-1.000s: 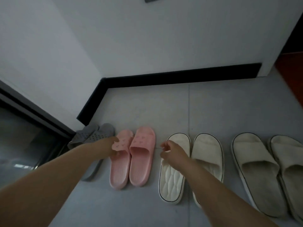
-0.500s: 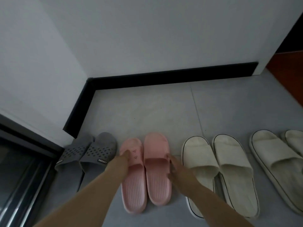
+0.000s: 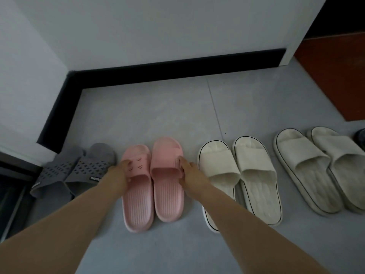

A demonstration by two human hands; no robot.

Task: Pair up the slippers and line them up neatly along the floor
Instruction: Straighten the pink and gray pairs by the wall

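Note:
Several pairs of slippers stand in a row on the grey tiled floor. The pink pair is in the middle: my left hand (image 3: 121,170) grips the strap edge of the left pink slipper (image 3: 138,196), and my right hand (image 3: 188,171) grips the strap edge of the right pink slipper (image 3: 167,192). The right pink slipper sits slightly farther forward than the left one. A grey perforated pair (image 3: 79,169) lies to the left. A cream pair with dark trim (image 3: 241,175) and a larger off-white pair (image 3: 320,167) lie to the right.
A black skirting board (image 3: 177,70) runs along the white wall behind the row and down the left side. A dark door frame (image 3: 13,186) is at the far left. A reddish-brown floor (image 3: 335,76) begins at the right. A dark object (image 3: 361,135) peeks in at the right edge.
My right hand moved from the cream slipper over to the right pink slipper. Both hands now hold the pink pair, which has shifted slightly. The view has panned, showing more floor on the right.

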